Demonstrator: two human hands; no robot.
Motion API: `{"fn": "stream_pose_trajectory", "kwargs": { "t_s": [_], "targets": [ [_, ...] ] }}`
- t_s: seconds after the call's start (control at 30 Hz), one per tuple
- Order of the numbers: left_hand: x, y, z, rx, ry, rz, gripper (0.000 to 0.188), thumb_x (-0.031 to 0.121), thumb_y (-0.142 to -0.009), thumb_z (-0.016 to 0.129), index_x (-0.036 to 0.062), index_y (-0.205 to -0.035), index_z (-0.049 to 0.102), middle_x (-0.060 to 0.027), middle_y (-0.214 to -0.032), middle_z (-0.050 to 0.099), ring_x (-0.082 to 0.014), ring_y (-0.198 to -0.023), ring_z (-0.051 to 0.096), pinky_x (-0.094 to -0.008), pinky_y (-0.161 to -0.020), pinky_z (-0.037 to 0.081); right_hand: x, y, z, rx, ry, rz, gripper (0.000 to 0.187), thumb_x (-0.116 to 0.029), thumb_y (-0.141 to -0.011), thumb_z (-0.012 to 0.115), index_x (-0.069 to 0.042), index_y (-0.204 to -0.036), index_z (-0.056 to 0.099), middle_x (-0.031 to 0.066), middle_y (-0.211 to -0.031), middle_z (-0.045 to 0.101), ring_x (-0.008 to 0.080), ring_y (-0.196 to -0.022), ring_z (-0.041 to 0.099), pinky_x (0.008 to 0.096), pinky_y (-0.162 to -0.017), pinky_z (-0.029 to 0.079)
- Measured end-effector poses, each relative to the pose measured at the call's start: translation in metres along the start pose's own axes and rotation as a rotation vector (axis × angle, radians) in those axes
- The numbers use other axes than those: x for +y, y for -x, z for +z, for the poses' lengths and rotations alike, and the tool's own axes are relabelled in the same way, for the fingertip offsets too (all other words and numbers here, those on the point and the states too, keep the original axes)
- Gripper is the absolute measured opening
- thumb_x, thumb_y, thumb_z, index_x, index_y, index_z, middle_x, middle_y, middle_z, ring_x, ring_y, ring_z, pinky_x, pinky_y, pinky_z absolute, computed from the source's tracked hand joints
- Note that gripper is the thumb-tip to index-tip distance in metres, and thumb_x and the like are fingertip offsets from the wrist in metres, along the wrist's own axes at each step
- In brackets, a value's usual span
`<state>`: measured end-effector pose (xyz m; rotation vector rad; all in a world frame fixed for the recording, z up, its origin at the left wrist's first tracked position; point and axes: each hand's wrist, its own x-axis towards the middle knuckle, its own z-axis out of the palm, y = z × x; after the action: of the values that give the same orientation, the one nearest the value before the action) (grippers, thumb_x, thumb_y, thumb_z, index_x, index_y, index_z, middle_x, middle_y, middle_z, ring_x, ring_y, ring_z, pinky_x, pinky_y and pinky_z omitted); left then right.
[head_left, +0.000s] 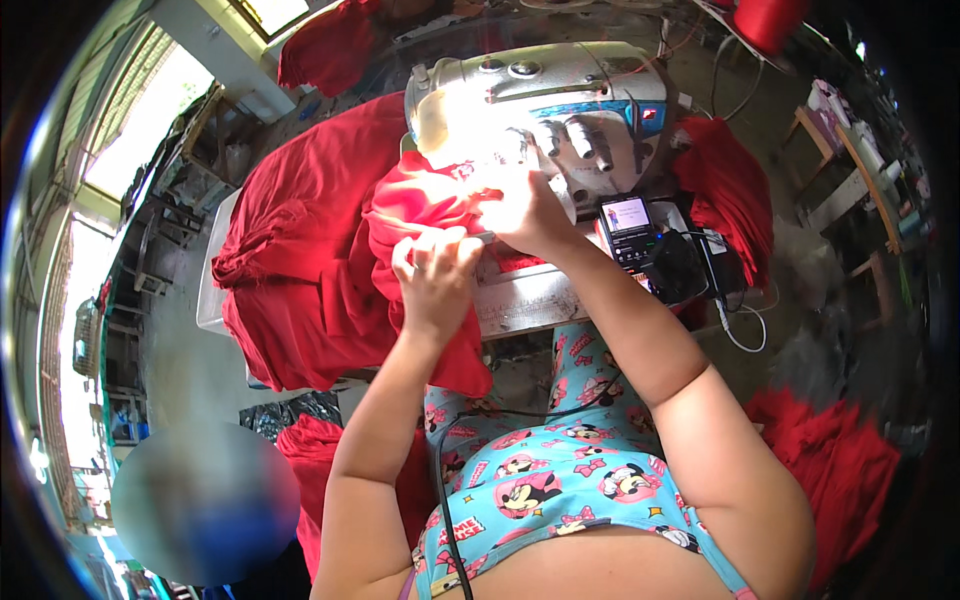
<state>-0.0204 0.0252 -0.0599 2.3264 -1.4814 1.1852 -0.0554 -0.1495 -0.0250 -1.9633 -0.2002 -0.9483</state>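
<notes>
- L hand [437,275] bent on red cloth [415,200], R hand [528,212] at sewing machine [560,110]; can't tell grips.
- Step: prob. positioning cloth; next needs flat edge.

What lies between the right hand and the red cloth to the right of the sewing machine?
In the head view, a phone with a lit screen lies between the right hand and that red cloth.

Lit phone [628,225] near white cable [764,336]
</notes>
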Motion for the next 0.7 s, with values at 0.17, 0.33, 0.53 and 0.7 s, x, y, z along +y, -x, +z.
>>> {"fn": "stream_pose_trajectory", "kwargs": {
  "t_s": [0.17,0.33,0.53,0.7],
  "targets": [
    [-0.064,0.013,0.034,0.286,0.273,0.095,0.026,0.013,-0.074,0.063,0.0218,-0.099,0.061,0.0048,-0.109,0.050,-0.0195,-0.096,0.047,-0.0372,-0.082,0.040,-0.007,0.069,0.028,0.083,-0.235,0.231,0.028,0.014,-0.067,0.045,0.005,-0.088,0.062,0.0122,-0.081,0.062,0.0200,-0.073,0.062,0.0282,-0.065,0.051],
    [-0.050,-0.007,0.007,-0.006,0.095,0.268,0.046,0.016,-0.075,0.055,0.0367,-0.116,0.059,0.0163,-0.119,0.051,-0.0153,-0.097,0.043,-0.0320,-0.078,0.040,0.013,0.093,0.044,0.207,-0.155,0.148,0.036,0.018,-0.063,0.045,0.004,-0.089,0.065,0.0130,-0.085,0.063,0.0219,-0.080,0.063,0.0284,-0.071,0.053],
    [-0.039,-0.016,-0.004,-0.164,0.216,0.105,0.050,0.011,-0.073,0.055,0.0323,-0.117,0.062,0.0126,-0.117,0.058,-0.0157,-0.103,0.043,-0.0335,-0.083,0.034,0.012,0.092,0.047,0.204,-0.164,0.139,0.038,0.018,-0.061,0.044,0.002,-0.087,0.066,0.0124,-0.087,0.065,0.0228,-0.082,0.064,0.0304,-0.074,0.053],
    [-0.045,-0.023,-0.003,-0.145,0.218,0.094,0.047,0.010,-0.074,0.054,0.0276,-0.117,0.062,0.0075,-0.117,0.060,-0.0172,-0.106,0.047,-0.0388,-0.091,0.031,0.012,0.084,0.050,0.238,-0.104,0.138,0.038,0.017,-0.061,0.045,0.001,-0.087,0.067,0.0119,-0.085,0.066,0.0250,-0.083,0.063,0.0327,-0.078,0.052]
  ]
}}
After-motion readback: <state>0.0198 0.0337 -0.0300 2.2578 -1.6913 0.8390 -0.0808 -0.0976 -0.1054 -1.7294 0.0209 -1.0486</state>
